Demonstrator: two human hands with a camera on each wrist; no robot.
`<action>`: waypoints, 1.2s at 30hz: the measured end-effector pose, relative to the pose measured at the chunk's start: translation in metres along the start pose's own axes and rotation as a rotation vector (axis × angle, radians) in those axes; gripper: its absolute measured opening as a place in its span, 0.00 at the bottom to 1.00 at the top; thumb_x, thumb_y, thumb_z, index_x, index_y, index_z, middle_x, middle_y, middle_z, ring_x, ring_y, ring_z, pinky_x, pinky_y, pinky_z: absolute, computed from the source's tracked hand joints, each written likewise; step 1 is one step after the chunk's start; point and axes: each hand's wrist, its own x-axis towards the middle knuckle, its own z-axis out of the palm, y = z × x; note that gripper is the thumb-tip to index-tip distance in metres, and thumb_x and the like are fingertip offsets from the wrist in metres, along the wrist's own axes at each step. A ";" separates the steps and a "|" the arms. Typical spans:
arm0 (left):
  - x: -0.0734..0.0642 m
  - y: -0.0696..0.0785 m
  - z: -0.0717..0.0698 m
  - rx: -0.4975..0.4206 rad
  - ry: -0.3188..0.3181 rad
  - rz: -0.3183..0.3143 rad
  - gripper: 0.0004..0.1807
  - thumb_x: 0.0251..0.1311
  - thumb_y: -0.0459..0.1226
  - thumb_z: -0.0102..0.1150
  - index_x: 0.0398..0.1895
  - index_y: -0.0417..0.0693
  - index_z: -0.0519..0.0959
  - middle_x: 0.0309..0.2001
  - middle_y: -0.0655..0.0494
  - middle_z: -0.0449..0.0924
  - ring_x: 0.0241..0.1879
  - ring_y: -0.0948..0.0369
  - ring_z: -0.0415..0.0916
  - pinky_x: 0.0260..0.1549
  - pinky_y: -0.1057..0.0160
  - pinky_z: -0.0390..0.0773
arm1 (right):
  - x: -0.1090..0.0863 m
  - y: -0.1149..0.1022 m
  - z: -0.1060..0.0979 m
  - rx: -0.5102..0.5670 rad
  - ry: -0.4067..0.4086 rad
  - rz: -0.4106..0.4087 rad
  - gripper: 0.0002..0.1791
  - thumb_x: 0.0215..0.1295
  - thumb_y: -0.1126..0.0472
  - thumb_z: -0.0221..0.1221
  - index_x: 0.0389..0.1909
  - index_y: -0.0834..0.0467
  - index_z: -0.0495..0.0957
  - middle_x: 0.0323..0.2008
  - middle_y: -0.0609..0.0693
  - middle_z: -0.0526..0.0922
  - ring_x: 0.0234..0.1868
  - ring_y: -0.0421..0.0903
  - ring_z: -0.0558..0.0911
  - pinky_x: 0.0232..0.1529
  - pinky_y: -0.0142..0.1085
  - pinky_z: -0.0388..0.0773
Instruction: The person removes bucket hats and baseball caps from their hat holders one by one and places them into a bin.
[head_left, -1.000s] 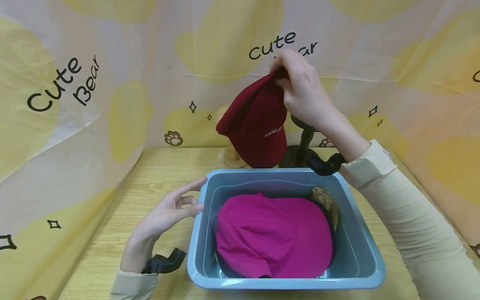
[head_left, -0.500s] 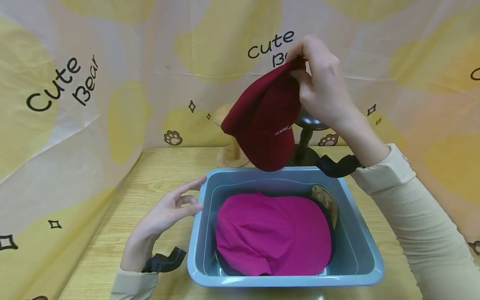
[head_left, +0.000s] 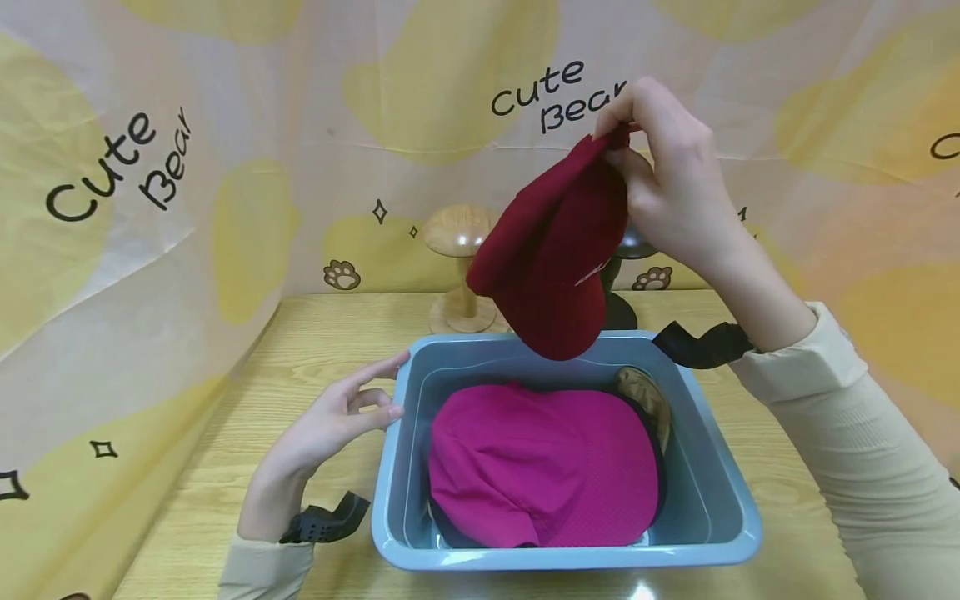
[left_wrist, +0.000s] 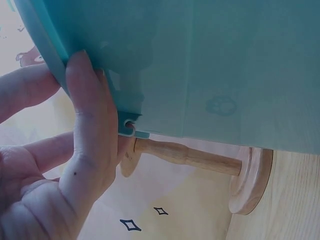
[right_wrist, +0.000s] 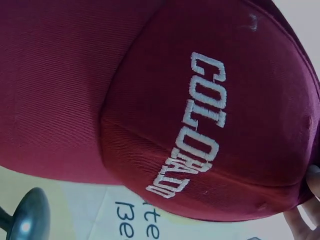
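Observation:
My right hand [head_left: 682,179] pinches a dark red baseball cap [head_left: 558,242] by its back edge, holding it up over the back of a blue plastic tub [head_left: 731,475]. White COLORADO lettering [right_wrist: 192,130] crosses the cap's front in the right wrist view. The brim hangs down, overlapping the tub's back rim. My left hand [head_left: 333,421] holds the tub's left rim near the back corner, thumb on top and a finger [left_wrist: 90,110] under the rim against the outer wall. Inside the tub lies a magenta cap [head_left: 540,467], with a dark cap edge and a tan brim [head_left: 645,396] showing beside it.
Behind the tub, a light wooden hat stand [head_left: 465,242] stands on the wooden table [head_left: 337,321]. A dark hat stand [head_left: 621,312] is to its right, partly hidden by the red cap. A printed cloth [head_left: 420,108] hangs around the table.
My right hand has moved right, bringing the red cap right and slightly lower in view. More of the light wooden stand now shows. The left hand keeps its place on the rim.

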 end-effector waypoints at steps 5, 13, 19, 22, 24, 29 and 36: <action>0.000 0.000 0.000 -0.001 0.001 0.001 0.35 0.63 0.39 0.59 0.73 0.61 0.60 0.63 0.54 0.63 0.39 0.65 0.78 0.50 0.58 0.72 | -0.005 -0.002 -0.006 0.038 0.009 -0.031 0.08 0.62 0.79 0.47 0.38 0.72 0.73 0.38 0.54 0.78 0.45 0.34 0.75 0.54 0.23 0.69; 0.000 0.000 0.001 -0.001 0.001 -0.005 0.35 0.63 0.39 0.60 0.73 0.61 0.60 0.63 0.53 0.63 0.39 0.65 0.78 0.51 0.57 0.71 | -0.017 -0.010 -0.015 0.032 0.017 -0.002 0.09 0.61 0.80 0.48 0.37 0.70 0.75 0.37 0.52 0.79 0.44 0.28 0.74 0.51 0.22 0.68; 0.000 0.001 0.000 0.010 0.012 -0.003 0.35 0.62 0.38 0.60 0.73 0.60 0.60 0.65 0.55 0.60 0.39 0.66 0.77 0.49 0.60 0.72 | -0.029 -0.014 -0.021 0.073 0.023 -0.011 0.09 0.60 0.82 0.49 0.36 0.71 0.76 0.38 0.53 0.81 0.47 0.26 0.76 0.53 0.23 0.70; 0.000 0.001 0.000 0.012 0.014 -0.003 0.35 0.62 0.39 0.60 0.72 0.60 0.60 0.65 0.54 0.61 0.39 0.66 0.78 0.49 0.60 0.72 | -0.034 -0.017 -0.025 0.088 0.019 -0.046 0.08 0.60 0.82 0.50 0.36 0.72 0.75 0.37 0.56 0.81 0.48 0.29 0.79 0.55 0.26 0.72; 0.000 0.001 0.001 0.009 0.013 -0.002 0.35 0.62 0.39 0.60 0.72 0.60 0.60 0.64 0.54 0.61 0.39 0.66 0.78 0.49 0.60 0.72 | -0.036 -0.019 -0.028 0.094 0.015 -0.072 0.08 0.59 0.83 0.51 0.36 0.72 0.75 0.37 0.58 0.81 0.48 0.33 0.80 0.55 0.27 0.73; 0.000 -0.002 0.002 -0.008 0.003 0.024 0.35 0.63 0.37 0.59 0.73 0.55 0.60 0.65 0.51 0.60 0.38 0.67 0.78 0.47 0.63 0.75 | -0.044 -0.022 -0.033 0.133 0.030 -0.096 0.07 0.59 0.83 0.51 0.34 0.73 0.75 0.36 0.60 0.81 0.47 0.38 0.81 0.53 0.29 0.73; 0.000 -0.003 0.002 -0.014 0.001 0.019 0.35 0.63 0.37 0.59 0.73 0.56 0.59 0.64 0.52 0.61 0.38 0.67 0.78 0.47 0.62 0.75 | -0.059 -0.021 -0.040 0.159 0.049 -0.076 0.06 0.60 0.80 0.51 0.32 0.72 0.75 0.37 0.59 0.82 0.47 0.38 0.81 0.50 0.27 0.72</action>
